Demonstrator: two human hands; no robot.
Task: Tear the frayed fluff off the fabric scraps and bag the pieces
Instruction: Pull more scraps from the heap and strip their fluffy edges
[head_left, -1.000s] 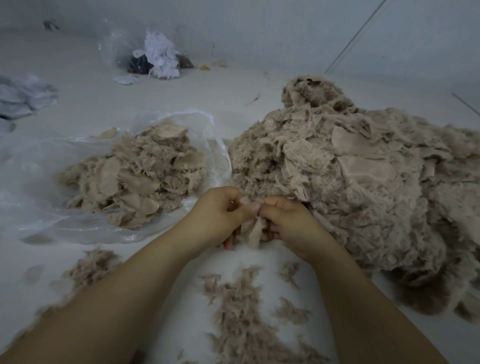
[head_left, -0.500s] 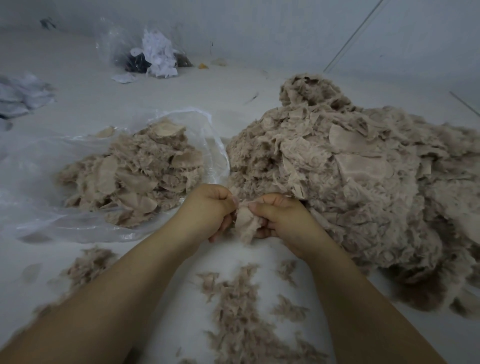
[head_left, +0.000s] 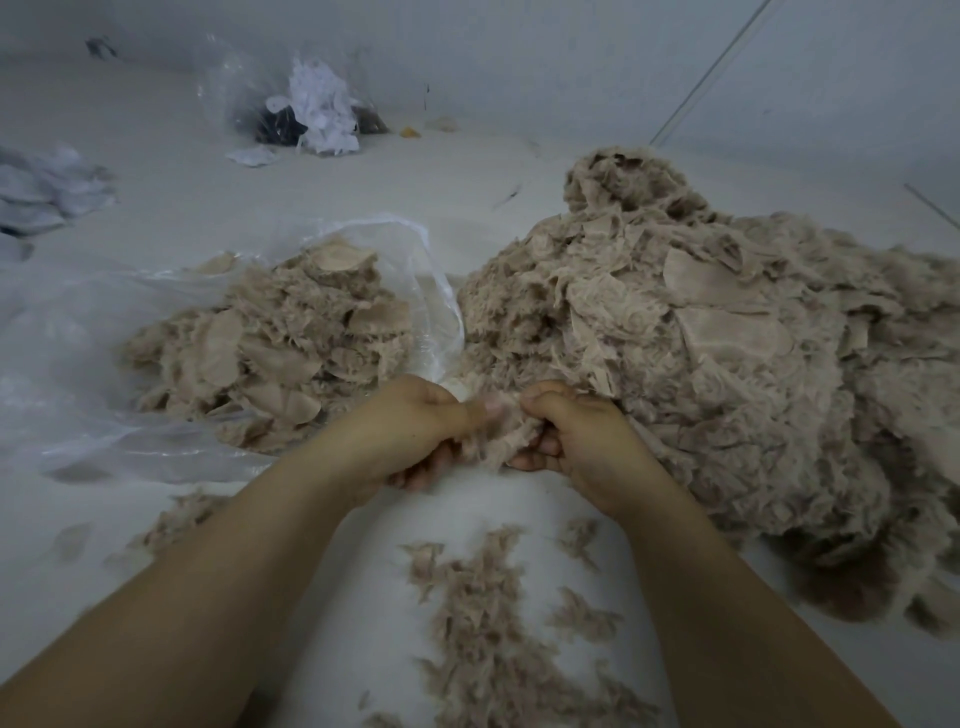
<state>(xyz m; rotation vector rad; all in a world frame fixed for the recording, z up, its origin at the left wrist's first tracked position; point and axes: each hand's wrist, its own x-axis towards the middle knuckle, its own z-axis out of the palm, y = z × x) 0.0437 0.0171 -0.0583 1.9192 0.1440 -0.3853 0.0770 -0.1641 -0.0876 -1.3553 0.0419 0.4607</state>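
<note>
You have one fabric scrap (head_left: 501, 434) pinched between both hands at the centre of the frame, just in front of the big heap of untrimmed scraps (head_left: 727, 364) that fills the right side. Your left hand (head_left: 415, 426) and right hand (head_left: 582, 436) are each curled tight on it, thumbs on top and fingers (head_left: 540, 447) tucked under, so nothing is slack between them. To tear well, keep the two grips close together right at the frayed edge. Pull apart sideways rather than upward, so only the fluff comes away and the flat piece stays whole. Let the torn fluff (head_left: 483, 623) drop onto the pale surface below your wrists, where a loose trail of it already lies at lower centre.

The clear plastic bag (head_left: 431, 291) lies open at left of centre, its mouth towards you, holding a mound of trimmed pieces (head_left: 275, 343). It sits just beside your left hand, so the finished piece should need only a short reach. A second clear bag (head_left: 234, 88) at upper left holds white and dark scraps, and I cannot tell what they are.
</note>
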